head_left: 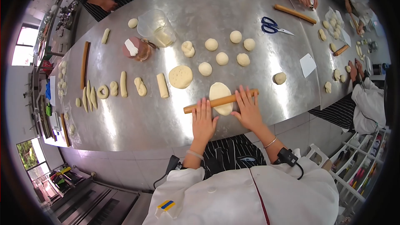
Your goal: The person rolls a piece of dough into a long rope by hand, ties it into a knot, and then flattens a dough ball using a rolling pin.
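Observation:
A wooden rolling pin [221, 102] lies across an oval sheet of dough [222, 91], tilted up a little toward the right. My left hand [203, 123] rests flat on its left end, fingers stretched forward. On the right end lies my right hand [250, 112], palm down with the fingers spread. Neither hand wraps round the pin. Just beyond my left hand is a flat dough disc [181, 77] with small holes on top. Several round dough balls [222, 58] sit beyond the sheet, beside a knotted dough piece [188, 49].
Shaped dough pieces [123, 84] line the left of the steel table [137, 129]. A clear jug [156, 28] and a jar [138, 50] stand beyond. Blue-handled scissors [275, 26], a white scraper [308, 65] and another rolling pin [295, 13] lie rightward. Co-workers stand around the table.

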Demonstrator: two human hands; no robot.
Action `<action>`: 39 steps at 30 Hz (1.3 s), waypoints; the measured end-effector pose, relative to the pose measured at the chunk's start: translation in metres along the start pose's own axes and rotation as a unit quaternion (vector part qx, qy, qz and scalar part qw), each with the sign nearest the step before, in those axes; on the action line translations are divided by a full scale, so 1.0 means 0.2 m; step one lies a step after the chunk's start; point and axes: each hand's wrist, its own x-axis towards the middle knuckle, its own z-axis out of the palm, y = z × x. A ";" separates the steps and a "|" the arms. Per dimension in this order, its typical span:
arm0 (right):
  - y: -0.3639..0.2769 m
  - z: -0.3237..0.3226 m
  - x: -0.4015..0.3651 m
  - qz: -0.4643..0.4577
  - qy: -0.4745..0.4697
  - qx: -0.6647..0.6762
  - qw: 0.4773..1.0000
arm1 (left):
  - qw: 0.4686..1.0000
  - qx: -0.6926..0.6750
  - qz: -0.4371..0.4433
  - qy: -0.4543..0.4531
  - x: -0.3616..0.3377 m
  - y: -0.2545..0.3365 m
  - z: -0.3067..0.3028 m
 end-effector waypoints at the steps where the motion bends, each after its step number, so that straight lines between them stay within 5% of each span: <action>1: 0.01 0.00 0.03 -0.003 0.005 -0.003 1.000 | 1.000 0.004 0.003 0.003 0.03 0.00 -0.01; 39: 0.07 -0.01 0.76 -0.027 0.116 -0.043 0.992 | 0.991 0.079 0.011 0.109 0.66 -0.19 -0.14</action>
